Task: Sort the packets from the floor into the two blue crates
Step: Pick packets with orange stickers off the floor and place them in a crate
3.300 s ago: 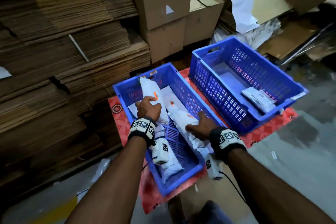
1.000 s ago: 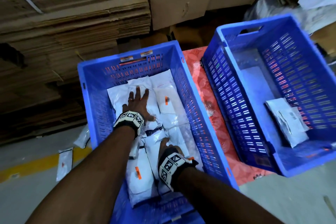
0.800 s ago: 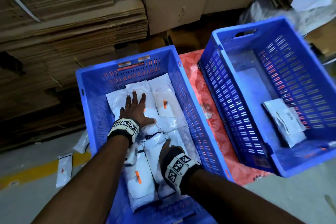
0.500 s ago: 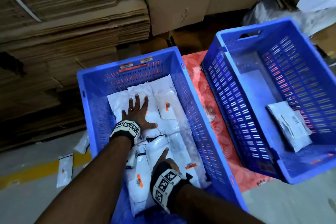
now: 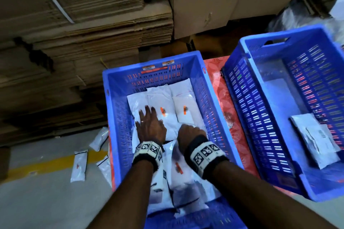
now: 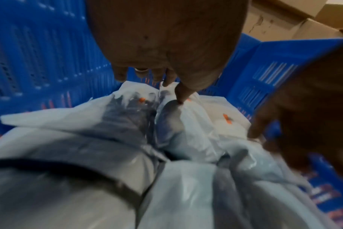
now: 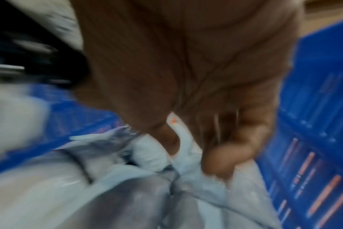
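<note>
The packets (image 5: 163,117) lie side by side in the left blue crate (image 5: 115,117), where the left hand (image 5: 150,126) presses flat with straight, spread fingers and the right hand (image 5: 189,134) rests beside it, its fingers too blurred to tell. Flattening them evenly would probably keep the rows tidy. More floor packets (image 5: 79,165) wait beside that crate; the right blue crate (image 5: 240,117) holds one grey packet (image 5: 316,137).
</note>
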`<action>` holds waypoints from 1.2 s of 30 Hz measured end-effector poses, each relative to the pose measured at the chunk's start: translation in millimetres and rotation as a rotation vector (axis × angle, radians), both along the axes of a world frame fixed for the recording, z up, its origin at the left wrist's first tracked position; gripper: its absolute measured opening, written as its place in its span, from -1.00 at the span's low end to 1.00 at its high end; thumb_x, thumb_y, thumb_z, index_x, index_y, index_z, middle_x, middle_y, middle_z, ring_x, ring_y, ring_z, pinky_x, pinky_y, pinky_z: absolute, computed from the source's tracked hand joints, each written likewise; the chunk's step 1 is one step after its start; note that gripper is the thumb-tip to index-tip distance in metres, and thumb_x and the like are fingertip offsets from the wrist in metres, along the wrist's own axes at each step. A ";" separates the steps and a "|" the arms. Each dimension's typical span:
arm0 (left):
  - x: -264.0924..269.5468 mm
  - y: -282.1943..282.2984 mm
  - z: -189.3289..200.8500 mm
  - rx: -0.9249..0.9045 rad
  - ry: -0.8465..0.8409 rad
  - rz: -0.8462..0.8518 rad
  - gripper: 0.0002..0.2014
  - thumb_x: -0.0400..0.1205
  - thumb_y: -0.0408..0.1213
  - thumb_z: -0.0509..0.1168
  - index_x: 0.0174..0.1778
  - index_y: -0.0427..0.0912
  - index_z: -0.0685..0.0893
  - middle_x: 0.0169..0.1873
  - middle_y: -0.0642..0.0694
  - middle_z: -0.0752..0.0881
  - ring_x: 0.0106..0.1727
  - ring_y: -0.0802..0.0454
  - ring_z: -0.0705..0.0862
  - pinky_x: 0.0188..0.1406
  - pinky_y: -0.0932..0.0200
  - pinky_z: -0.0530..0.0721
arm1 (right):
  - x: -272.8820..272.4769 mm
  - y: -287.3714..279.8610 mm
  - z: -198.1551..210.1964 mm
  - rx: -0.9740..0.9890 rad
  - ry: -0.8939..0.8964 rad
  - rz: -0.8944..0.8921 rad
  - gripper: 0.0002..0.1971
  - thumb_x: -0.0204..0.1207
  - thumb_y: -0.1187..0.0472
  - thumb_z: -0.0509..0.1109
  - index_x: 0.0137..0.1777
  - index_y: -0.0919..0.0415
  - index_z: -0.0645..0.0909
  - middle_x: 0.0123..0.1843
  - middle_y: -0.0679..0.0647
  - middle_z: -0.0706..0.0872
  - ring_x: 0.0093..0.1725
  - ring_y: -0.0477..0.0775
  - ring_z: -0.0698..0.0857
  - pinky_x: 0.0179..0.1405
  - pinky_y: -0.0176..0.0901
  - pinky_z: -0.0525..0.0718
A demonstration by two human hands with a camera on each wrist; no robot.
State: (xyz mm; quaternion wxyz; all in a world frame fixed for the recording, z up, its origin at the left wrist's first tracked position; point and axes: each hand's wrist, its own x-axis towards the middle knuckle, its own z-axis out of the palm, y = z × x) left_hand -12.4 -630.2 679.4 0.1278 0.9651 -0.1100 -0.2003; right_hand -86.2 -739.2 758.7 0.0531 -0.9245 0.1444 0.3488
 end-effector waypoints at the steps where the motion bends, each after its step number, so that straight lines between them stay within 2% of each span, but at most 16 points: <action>1: -5.5 -0.3 -3.7 0.041 0.012 -0.029 -0.36 0.75 -0.13 0.10 0.75 -0.08 0.02 0.75 -0.05 -0.04 0.75 -0.14 -0.09 0.66 -0.29 0.06 | 8.2 -6.4 -7.8 -0.044 -0.080 -0.056 -0.63 0.68 0.19 0.15 0.46 0.22 0.38 0.46 0.18 0.49 0.44 0.24 0.49 0.28 0.10 0.52; 4: -7.2 0.5 -12.6 0.068 0.055 -0.101 -0.37 0.77 -0.08 0.04 0.75 0.04 -0.05 0.74 0.06 -0.05 0.75 -0.13 -0.15 0.66 -0.36 -0.04 | 29.9 -16.9 -36.6 -0.030 -0.243 -0.076 -0.43 0.62 0.17 0.14 0.61 0.26 0.16 0.57 0.20 0.32 0.55 0.25 0.31 0.39 0.21 0.40; 6: -2.8 4.1 -15.2 0.083 0.072 -0.134 -0.38 0.77 -0.03 0.03 0.74 0.11 -0.04 0.75 0.04 -0.06 0.74 -0.15 -0.19 0.65 -0.38 -0.07 | 37.7 -25.2 -50.3 0.017 -0.259 -0.054 -0.30 0.61 0.15 0.12 0.71 0.24 -0.04 0.72 0.20 0.06 0.69 0.22 0.08 0.55 0.26 0.24; 8: 0.4 9.0 -16.0 0.089 0.104 -0.141 -0.40 0.77 0.00 0.02 0.73 0.18 -0.03 0.75 0.00 -0.09 0.74 -0.18 -0.23 0.66 -0.37 -0.08 | 40.2 -30.8 -67.3 0.079 -0.248 -0.048 -0.29 0.65 0.14 0.06 0.74 0.14 -0.16 0.77 0.09 -0.18 0.74 0.15 -0.11 0.65 0.26 0.07; 10: 2.0 13.2 -14.3 0.070 0.089 -0.121 -0.43 0.78 -0.02 0.01 0.73 0.23 0.02 0.75 -0.04 -0.10 0.74 -0.20 -0.23 0.67 -0.32 -0.05 | 39.6 -33.8 -82.0 0.130 -0.274 -0.058 -0.33 0.69 0.08 0.02 0.75 0.07 -0.16 0.77 0.04 -0.23 0.74 0.10 -0.18 0.67 0.30 -0.06; 12: 4.5 14.6 -13.0 0.036 0.050 -0.082 -0.43 0.79 -0.10 0.00 0.74 0.18 0.04 0.75 -0.06 -0.07 0.74 -0.19 -0.18 0.66 -0.26 0.02 | 40.5 -33.0 -92.1 0.138 -0.353 -0.050 -0.35 0.70 0.04 -0.02 0.74 0.03 -0.16 0.77 0.00 -0.22 0.74 0.09 -0.19 0.65 0.36 -0.13; 14: 5.0 14.8 -13.7 0.023 0.072 -0.019 -0.40 0.79 -0.14 -0.03 0.76 0.03 -0.08 0.75 -0.05 -0.06 0.75 -0.14 -0.12 0.66 -0.21 0.04 | 45.4 -28.6 -96.6 0.137 -0.451 -0.011 -0.38 0.70 -0.01 -0.08 0.74 -0.01 -0.13 0.77 -0.02 -0.18 0.74 0.08 -0.16 0.63 0.41 -0.15; 17: -0.4 18.0 -21.9 0.099 0.103 0.020 -0.42 0.81 -0.04 -0.15 0.76 -0.06 -0.11 0.75 -0.05 -0.07 0.75 -0.08 -0.05 0.67 -0.18 0.04 | 52.9 -22.6 -104.9 0.143 -0.480 0.088 -0.39 0.69 -0.08 -0.15 0.74 -0.04 -0.06 0.77 -0.05 -0.12 0.75 0.09 -0.11 0.62 0.44 -0.17; 21: -7.1 25.6 -33.7 0.175 0.061 0.056 -0.31 0.72 0.11 -0.39 0.76 -0.14 -0.06 0.75 -0.11 -0.02 0.74 -0.12 0.02 0.68 -0.12 0.01 | 47.9 -24.6 -122.0 0.127 -0.511 0.080 -0.38 0.67 -0.09 -0.11 0.74 -0.01 0.02 0.77 -0.01 -0.02 0.74 0.14 -0.03 0.61 0.38 -0.22; 23: -7.3 24.6 -38.4 0.193 0.056 0.067 -0.32 0.76 0.10 -0.29 0.75 -0.21 -0.07 0.74 -0.15 -0.02 0.74 -0.16 0.03 0.69 -0.11 0.02 | 46.2 -25.1 -127.2 0.117 -0.507 0.073 -0.38 0.67 -0.09 -0.13 0.74 0.00 0.02 0.77 0.01 -0.01 0.74 0.15 -0.02 0.62 0.40 -0.21; 25: -7.4 22.7 -41.7 0.185 0.049 0.072 -0.32 0.76 0.07 -0.29 0.75 -0.26 -0.05 0.74 -0.20 0.01 0.73 -0.19 0.05 0.69 -0.14 0.06 | 45.4 -24.0 -130.0 0.117 -0.519 0.059 -0.38 0.67 -0.10 -0.15 0.74 0.00 0.04 0.76 0.02 0.03 0.74 0.16 0.01 0.61 0.44 -0.16; 28: -4.3 20.3 -39.7 0.085 -0.038 0.098 -0.30 0.73 0.05 -0.28 0.72 -0.31 0.13 0.70 -0.26 0.17 0.70 -0.25 0.19 0.61 -0.25 0.27 | 46.4 -26.0 -129.3 0.121 -0.531 0.071 -0.37 0.67 -0.10 -0.14 0.74 -0.01 -0.02 0.77 0.01 -0.02 0.74 0.14 -0.03 0.62 0.43 -0.21; 29: -3.0 18.9 -38.7 0.047 -0.095 0.084 -0.32 0.74 0.03 -0.24 0.70 -0.31 0.20 0.68 -0.27 0.23 0.67 -0.27 0.25 0.56 -0.28 0.33 | 44.8 -28.0 -129.1 0.118 -0.549 0.066 -0.36 0.67 -0.10 -0.10 0.75 0.00 -0.05 0.77 0.00 -0.05 0.74 0.12 -0.05 0.62 0.42 -0.21; 31: 2.1 13.9 -36.7 0.012 -0.165 0.042 -0.37 0.76 0.02 -0.19 0.71 -0.21 0.21 0.69 -0.25 0.22 0.68 -0.25 0.25 0.57 -0.28 0.28 | 41.5 -33.4 -128.0 0.085 -0.587 0.008 -0.34 0.68 -0.08 -0.04 0.75 0.04 -0.08 0.77 -0.01 -0.07 0.74 0.07 -0.07 0.64 0.38 -0.20; 34: 8.3 7.8 -42.8 0.031 -0.096 0.021 -0.39 0.77 0.11 -0.25 0.76 0.03 -0.09 0.75 -0.11 -0.06 0.75 -0.14 -0.02 0.66 -0.26 -0.01 | 32.2 -36.2 -130.8 0.033 -0.620 -0.089 -0.33 0.68 -0.10 0.00 0.74 0.13 0.03 0.77 0.02 0.03 0.74 0.05 -0.02 0.67 0.30 -0.09; 36: 10.3 8.0 -51.8 0.051 -0.070 0.024 -0.37 0.73 0.16 -0.34 0.74 0.08 -0.23 0.74 -0.07 -0.16 0.75 -0.11 -0.12 0.67 -0.24 -0.11 | 27.5 -33.1 -135.0 0.018 -0.626 -0.098 -0.32 0.68 -0.12 0.00 0.74 0.16 0.06 0.77 0.04 0.04 0.74 0.05 -0.02 0.67 0.28 -0.06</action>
